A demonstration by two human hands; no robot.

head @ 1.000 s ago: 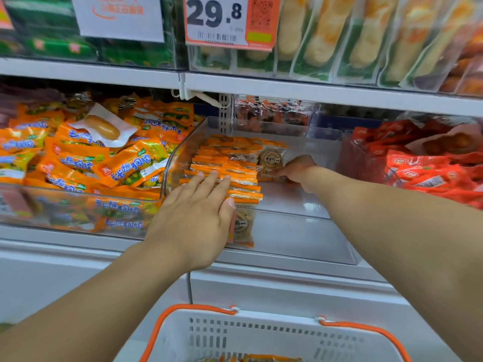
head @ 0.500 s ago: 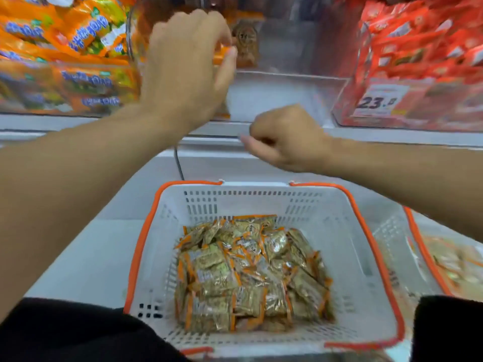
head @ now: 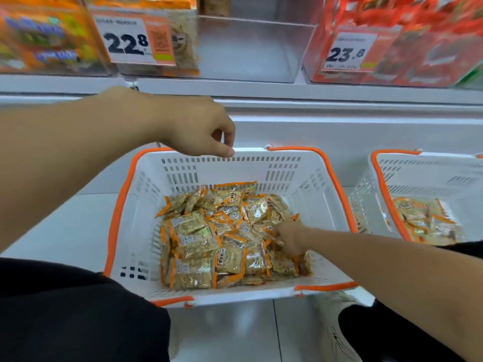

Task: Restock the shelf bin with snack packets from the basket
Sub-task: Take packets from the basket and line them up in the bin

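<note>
Below, right hand (head: 290,237) fingers dig into crinkly packets (head: 222,239); left hand (head: 193,126) loosely curled, holding nothing.

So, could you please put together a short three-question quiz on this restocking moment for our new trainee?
1. True or false: the right hand is down among the snack packets in the basket.
2. What price shows on the tag in front of the clear shelf bin?
3. The left hand is: A) holding a packet, B) holding nothing above the basket's rim, C) inside the bin.

Key: 1 true; 2 22.8; 3 B.
</note>
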